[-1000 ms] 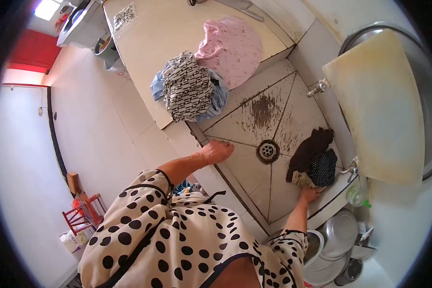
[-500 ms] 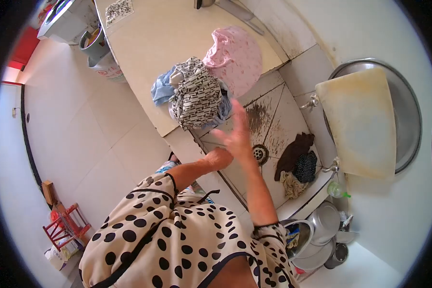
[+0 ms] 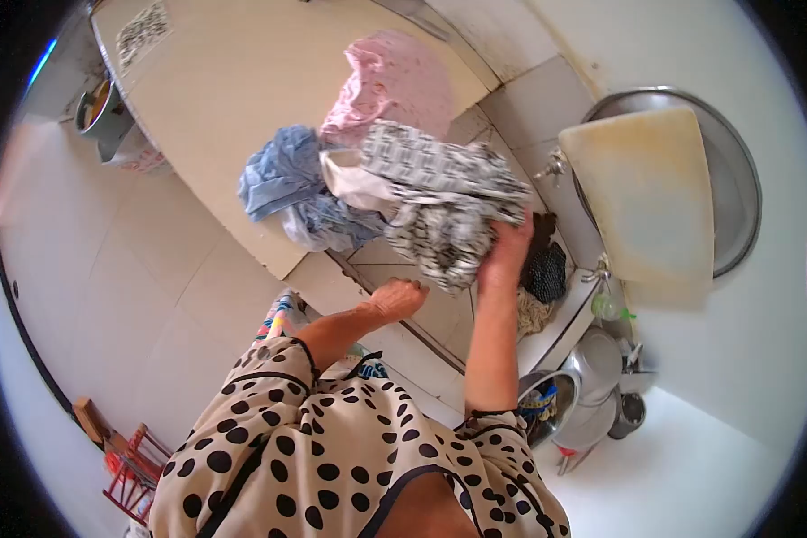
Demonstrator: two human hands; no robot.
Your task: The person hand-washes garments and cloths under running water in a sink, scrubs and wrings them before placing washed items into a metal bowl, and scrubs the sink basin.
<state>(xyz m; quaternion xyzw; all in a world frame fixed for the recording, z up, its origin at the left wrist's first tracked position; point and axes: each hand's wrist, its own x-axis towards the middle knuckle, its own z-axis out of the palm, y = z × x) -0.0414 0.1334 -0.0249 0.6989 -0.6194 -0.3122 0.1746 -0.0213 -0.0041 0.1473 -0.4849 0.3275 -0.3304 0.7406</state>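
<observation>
A black-and-white patterned garment (image 3: 448, 193) is stretched over the tiled basin, blurred by motion. My right hand (image 3: 507, 251) grips its right end, with the fingers partly hidden by the fabric. Its left end, with a pale pink-white part, lies against a light blue cloth bundle (image 3: 282, 175) on the counter edge. My left hand (image 3: 399, 300) is curled into a fist near the basin's front rim, apart from the garment; nothing shows in it. Behind the garment lies a pink floral cloth (image 3: 399, 85), partly on the counter.
Dark and beige cloths (image 3: 542, 273) lie at the basin's right side. A wall tap (image 3: 554, 166) and a second tap (image 3: 598, 267) stick out above it. A stained board (image 3: 641, 197) leans on a round metal pan (image 3: 735, 215). Pots (image 3: 592, 359) stand lower right.
My right hand has taken hold of the patterned garment and pulled it rightward off the pile, uncovering more of the blue cloth. My left hand stays closed. The camera view has shifted.
</observation>
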